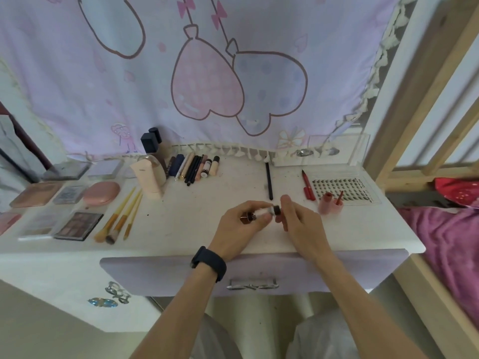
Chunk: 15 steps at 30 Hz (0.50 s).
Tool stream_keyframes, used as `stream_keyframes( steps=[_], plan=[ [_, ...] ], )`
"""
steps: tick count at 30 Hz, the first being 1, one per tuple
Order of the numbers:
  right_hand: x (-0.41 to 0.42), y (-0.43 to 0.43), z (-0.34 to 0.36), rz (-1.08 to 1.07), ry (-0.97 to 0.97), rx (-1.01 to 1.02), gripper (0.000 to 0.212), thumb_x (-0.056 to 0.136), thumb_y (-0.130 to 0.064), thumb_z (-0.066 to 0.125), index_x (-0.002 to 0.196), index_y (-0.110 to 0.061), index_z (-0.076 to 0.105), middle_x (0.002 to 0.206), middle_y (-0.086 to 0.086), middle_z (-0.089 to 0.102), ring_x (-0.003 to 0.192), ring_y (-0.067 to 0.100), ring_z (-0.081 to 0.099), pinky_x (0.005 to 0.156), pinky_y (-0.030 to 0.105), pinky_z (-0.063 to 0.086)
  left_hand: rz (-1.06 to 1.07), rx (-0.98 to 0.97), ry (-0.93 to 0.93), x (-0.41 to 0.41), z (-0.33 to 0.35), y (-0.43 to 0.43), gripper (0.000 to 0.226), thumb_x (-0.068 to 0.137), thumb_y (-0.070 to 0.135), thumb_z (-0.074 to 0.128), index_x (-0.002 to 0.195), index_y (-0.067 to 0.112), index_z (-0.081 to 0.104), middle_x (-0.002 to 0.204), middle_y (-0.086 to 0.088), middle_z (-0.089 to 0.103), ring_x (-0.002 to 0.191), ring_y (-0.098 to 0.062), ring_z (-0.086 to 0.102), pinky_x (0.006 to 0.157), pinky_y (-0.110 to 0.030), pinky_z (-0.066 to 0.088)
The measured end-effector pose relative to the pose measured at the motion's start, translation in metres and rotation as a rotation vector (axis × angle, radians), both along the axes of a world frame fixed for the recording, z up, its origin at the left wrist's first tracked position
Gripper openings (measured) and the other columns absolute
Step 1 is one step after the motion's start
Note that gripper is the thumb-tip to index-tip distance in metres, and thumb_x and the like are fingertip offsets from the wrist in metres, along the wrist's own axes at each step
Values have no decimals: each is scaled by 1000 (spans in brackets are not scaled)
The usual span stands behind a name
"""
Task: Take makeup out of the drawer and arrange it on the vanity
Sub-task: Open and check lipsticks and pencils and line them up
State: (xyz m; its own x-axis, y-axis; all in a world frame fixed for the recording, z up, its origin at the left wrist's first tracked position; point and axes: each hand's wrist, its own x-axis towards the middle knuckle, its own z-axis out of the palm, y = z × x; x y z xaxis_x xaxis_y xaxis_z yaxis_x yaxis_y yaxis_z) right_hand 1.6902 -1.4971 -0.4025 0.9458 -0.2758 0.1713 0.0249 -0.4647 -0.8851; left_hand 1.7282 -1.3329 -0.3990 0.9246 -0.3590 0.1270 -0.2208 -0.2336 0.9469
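My left hand grips a small white tube with a dark cap over the middle of the white vanity top, and something small and brown sits in the same palm. My right hand pinches the tube's dark cap end with thumb and fingers. The lilac drawer below the top is shut, with a silver handle.
Palettes and a pink compact lie at the left, beside three brushes. Pencils and tubes line the back. A black pencil, red liner, lash tray and pink lip gloss lie on the right.
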Motion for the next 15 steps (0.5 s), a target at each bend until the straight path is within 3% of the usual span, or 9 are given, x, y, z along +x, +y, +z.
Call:
stream_keyframes(
  steps=[4, 7, 11, 13, 15],
  plan=[
    [1, 2, -1, 58, 40, -66, 54, 103, -52, 41, 56, -28, 54, 53, -7, 47, 50, 5, 41, 53, 20, 31, 39, -9, -2, -1, 0, -2, 22, 87, 44, 70, 104, 30, 72, 94, 12, 73, 88, -2, 65, 82, -21, 52],
    [0, -1, -6, 68, 35, -47, 44, 102, -46, 47, 73, -16, 58, 61, -3, 53, 55, 5, 43, 55, 19, 33, 93, 11, 15, -1, 0, -5, 36, 85, 58, 59, 94, 25, 72, 78, 7, 73, 77, -6, 67, 83, -34, 56],
    [-2, -5, -6, 134, -10, 73, 8, 96, -37, 65, 99, -29, 63, 88, -13, 66, 60, 5, 50, 62, 16, 44, 115, -27, 52, 2, -2, -5, 28, 90, 50, 64, 93, 25, 74, 78, 4, 73, 79, -11, 69, 86, -40, 57],
    [-3, -7, -3, 137, -13, 146, 13, 95, -38, 65, 106, -31, 62, 94, -12, 69, 60, 8, 53, 60, 18, 46, 106, -51, 58, 3, 0, -4, 27, 89, 49, 65, 95, 24, 74, 79, 4, 74, 78, -11, 68, 86, -39, 57],
    [-2, -6, 1, 116, 24, 134, 23, 97, -51, 56, 101, -30, 64, 88, -9, 72, 59, 5, 56, 61, 20, 46, 105, -61, 55, 2, 0, -3, 29, 88, 50, 65, 97, 24, 74, 79, 4, 74, 75, -9, 66, 83, -39, 57]
  ],
)
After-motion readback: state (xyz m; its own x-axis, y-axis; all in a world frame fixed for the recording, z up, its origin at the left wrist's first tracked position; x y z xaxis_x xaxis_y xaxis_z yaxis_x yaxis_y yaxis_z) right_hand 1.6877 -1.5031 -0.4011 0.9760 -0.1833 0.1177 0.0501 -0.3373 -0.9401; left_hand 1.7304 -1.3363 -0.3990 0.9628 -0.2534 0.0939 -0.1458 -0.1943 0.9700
